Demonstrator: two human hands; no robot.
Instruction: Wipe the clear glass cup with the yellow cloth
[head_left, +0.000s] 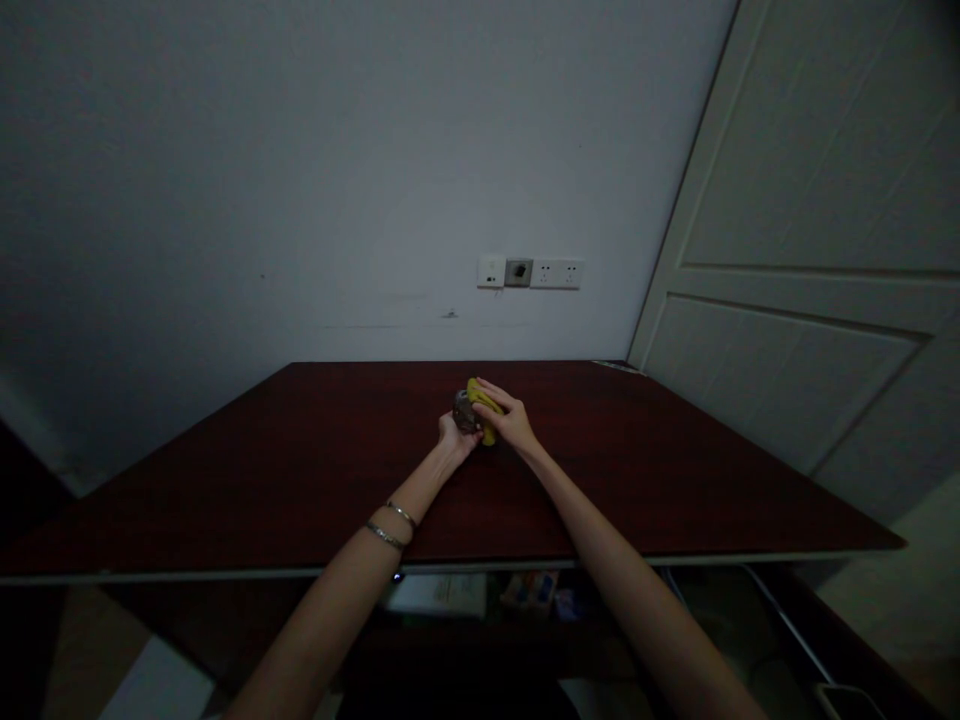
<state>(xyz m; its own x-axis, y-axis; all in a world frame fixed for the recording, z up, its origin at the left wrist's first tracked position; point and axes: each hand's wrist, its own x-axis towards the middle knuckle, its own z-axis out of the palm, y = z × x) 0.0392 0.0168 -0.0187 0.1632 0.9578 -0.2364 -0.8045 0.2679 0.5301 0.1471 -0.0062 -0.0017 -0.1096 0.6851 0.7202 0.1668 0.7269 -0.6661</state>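
Both my arms reach out over a dark red table (300,470) toward its far middle. My left hand (456,436) is closed round a small dark, roundish object (463,410) that I cannot make out clearly. My right hand (507,416) presses a yellow cloth (480,396) against that object, fingers curled over the cloth. The two hands touch each other above the tabletop. Two thin bracelets (393,526) sit on my left wrist.
A white wall stands behind the table with a row of sockets (531,272). A white panelled door (817,250) is at the right. Under the table's near edge lie papers and small boxes (480,592).
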